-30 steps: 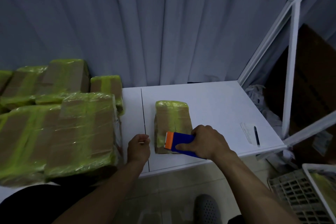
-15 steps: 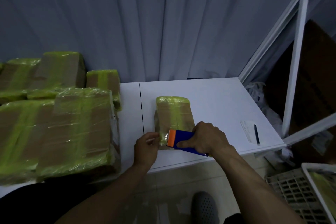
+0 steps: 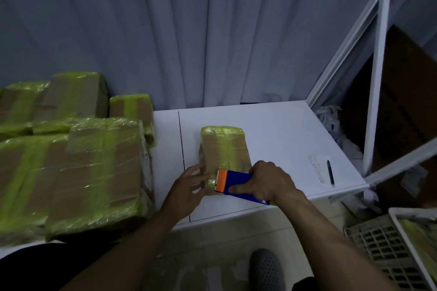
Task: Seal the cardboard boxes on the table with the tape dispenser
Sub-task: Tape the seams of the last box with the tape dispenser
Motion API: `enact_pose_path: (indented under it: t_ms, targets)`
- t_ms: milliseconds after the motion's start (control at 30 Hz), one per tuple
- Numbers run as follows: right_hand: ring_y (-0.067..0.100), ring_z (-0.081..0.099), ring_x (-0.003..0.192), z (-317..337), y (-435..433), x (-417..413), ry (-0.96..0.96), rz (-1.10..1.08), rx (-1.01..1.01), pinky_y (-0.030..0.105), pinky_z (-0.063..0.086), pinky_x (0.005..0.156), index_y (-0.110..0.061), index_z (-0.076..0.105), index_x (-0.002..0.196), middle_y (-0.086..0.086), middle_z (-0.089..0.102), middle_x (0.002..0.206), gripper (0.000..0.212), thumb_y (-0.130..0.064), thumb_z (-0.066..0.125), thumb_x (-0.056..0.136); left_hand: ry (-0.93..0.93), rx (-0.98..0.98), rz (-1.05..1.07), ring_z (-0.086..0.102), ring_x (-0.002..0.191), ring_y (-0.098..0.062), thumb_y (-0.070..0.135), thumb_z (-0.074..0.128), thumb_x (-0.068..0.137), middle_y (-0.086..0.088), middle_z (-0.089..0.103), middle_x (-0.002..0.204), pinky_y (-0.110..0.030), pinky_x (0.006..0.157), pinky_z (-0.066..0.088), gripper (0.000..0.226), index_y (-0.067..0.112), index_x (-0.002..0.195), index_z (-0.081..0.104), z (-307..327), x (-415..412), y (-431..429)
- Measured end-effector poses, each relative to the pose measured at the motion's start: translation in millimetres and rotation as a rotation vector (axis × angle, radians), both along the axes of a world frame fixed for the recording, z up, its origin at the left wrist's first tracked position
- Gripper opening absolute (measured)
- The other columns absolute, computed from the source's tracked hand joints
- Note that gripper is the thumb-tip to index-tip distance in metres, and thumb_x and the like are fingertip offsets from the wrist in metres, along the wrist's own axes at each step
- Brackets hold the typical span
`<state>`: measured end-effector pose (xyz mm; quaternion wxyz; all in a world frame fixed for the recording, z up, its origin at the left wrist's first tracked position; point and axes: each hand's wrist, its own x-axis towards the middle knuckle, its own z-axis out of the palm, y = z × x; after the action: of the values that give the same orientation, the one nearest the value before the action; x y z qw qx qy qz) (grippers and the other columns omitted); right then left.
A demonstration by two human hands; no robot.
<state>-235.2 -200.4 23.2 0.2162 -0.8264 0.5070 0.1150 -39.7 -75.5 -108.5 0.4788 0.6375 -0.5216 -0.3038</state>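
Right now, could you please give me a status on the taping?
Left grip open, fingers touching box's near left side. Right grip holds dispenser at box's near end. Nothing in the way.

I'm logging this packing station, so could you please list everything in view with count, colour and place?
small box: 1, brown with yellow-green tape, table middle
tape dispenser: 1, blue with orange head, at small box's near end
stacked boxes: about 5, brown with yellow-green tape, table left
table: 1, white, centre
paper slip: 1, white, table's right edge
pen: 1, dark, on paper slip
curtain: 1, grey-blue, behind table
shelf frame: 1, white, right
crate: 1, pale, floor lower right
shoe: 1, grey, floor bottom
left-hand grip: 1, open, touching small box's left side
right-hand grip: 1, holding tape dispenser
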Motion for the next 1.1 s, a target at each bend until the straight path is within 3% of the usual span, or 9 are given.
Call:
enact_pose_path:
  t_ms: [233, 400, 567, 667, 733, 833, 933, 1033, 1100]
  targets:
    - [0.012, 0.068, 0.085, 7, 2, -8, -0.043, -0.013, 0.029, 0.027, 0.056, 0.071, -0.020, 0.066, 0.115, -0.005, 0.072, 0.100, 0.079, -0.079, 0.077, 0.065, -0.424, -0.043, -0.044, 0.058, 0.117, -0.006, 0.014, 0.070, 0.090, 0.011, 0.042, 0.152, -0.019, 0.099, 0.047, 0.041, 0.024, 0.129, 0.063, 3, 7, -3]
    - [0.011, 0.067, 0.072, 29, -10, -37, -0.039, -0.053, 0.010, 0.029, 0.058, 0.066, -0.022, 0.067, 0.084, -0.007, 0.068, 0.079, 0.067, -0.082, 0.079, 0.056, -0.421, -0.071, 0.018, 0.053, 0.127, -0.004, 0.013, 0.069, 0.091, 0.010, 0.045, 0.151, -0.021, 0.102, 0.048, 0.042, 0.019, 0.133, 0.062, 4, 13, 3]
    - [0.013, 0.066, 0.075, 19, -7, -34, 0.026, -0.042, -0.043, 0.030, 0.057, 0.067, -0.022, 0.068, 0.095, -0.006, 0.068, 0.084, 0.070, -0.080, 0.080, 0.058, -0.380, 0.010, 0.002, 0.054, 0.124, -0.006, 0.009, 0.060, 0.097, 0.011, 0.043, 0.151, -0.029, 0.103, 0.050, 0.049, 0.022, 0.143, 0.048, 4, 3, 2]
    - [0.015, 0.067, 0.080, 11, -8, -30, 0.041, -0.030, -0.033, 0.034, 0.061, 0.076, -0.020, 0.069, 0.105, -0.003, 0.070, 0.092, 0.076, -0.080, 0.080, 0.059, -0.363, 0.011, -0.019, 0.050, 0.127, -0.004, -0.003, 0.058, 0.095, 0.013, 0.049, 0.142, -0.022, 0.110, 0.040, 0.060, 0.034, 0.139, 0.045, 3, 1, 7]
    - [0.015, 0.067, 0.083, 8, -8, -30, 0.046, -0.026, -0.037, 0.033, 0.060, 0.076, -0.020, 0.068, 0.108, -0.003, 0.071, 0.096, 0.078, -0.080, 0.079, 0.060, -0.445, -0.022, -0.071, 0.044, 0.136, -0.008, -0.010, 0.061, 0.089, 0.010, 0.045, 0.147, -0.021, 0.114, 0.033, 0.066, 0.032, 0.138, 0.050, -2, 0, 9]
    - [0.016, 0.067, 0.083, 5, -7, -30, 0.050, -0.018, -0.034, 0.032, 0.059, 0.074, -0.019, 0.068, 0.110, -0.003, 0.071, 0.096, 0.079, -0.080, 0.078, 0.061, -0.613, -0.111, -0.013, 0.041, 0.137, -0.011, 0.014, 0.074, 0.085, 0.007, 0.051, 0.145, -0.025, 0.109, 0.037, 0.047, 0.025, 0.130, 0.064, 4, -8, 5]
    - [0.016, 0.068, 0.083, 3, -6, -30, 0.044, -0.022, -0.035, 0.033, 0.059, 0.076, -0.019, 0.068, 0.110, -0.002, 0.071, 0.097, 0.078, -0.080, 0.078, 0.062, -0.661, -0.151, -0.047, 0.047, 0.129, -0.014, 0.034, 0.072, 0.088, 0.005, 0.062, 0.133, -0.030, 0.103, 0.045, 0.040, 0.021, 0.125, 0.068, 9, -18, -8]
    - [0.017, 0.068, 0.083, 2, -5, -32, 0.040, -0.026, -0.032, 0.034, 0.060, 0.076, -0.018, 0.068, 0.109, -0.001, 0.072, 0.098, 0.078, -0.080, 0.078, 0.062, -0.585, -0.119, -0.065, 0.053, 0.119, -0.011, 0.031, 0.064, 0.093, 0.001, 0.067, 0.126, -0.036, 0.103, 0.049, 0.032, 0.019, 0.122, 0.070, -4, -16, -18]
    - [0.016, 0.068, 0.082, 2, -3, -33, 0.032, -0.022, -0.028, 0.033, 0.060, 0.075, -0.018, 0.069, 0.109, -0.002, 0.072, 0.097, 0.078, -0.080, 0.077, 0.063, -0.569, -0.111, -0.064, 0.050, 0.117, -0.010, 0.017, 0.072, 0.089, -0.005, 0.068, 0.123, -0.025, 0.107, 0.041, 0.030, 0.014, 0.119, 0.071, -12, -14, -20]
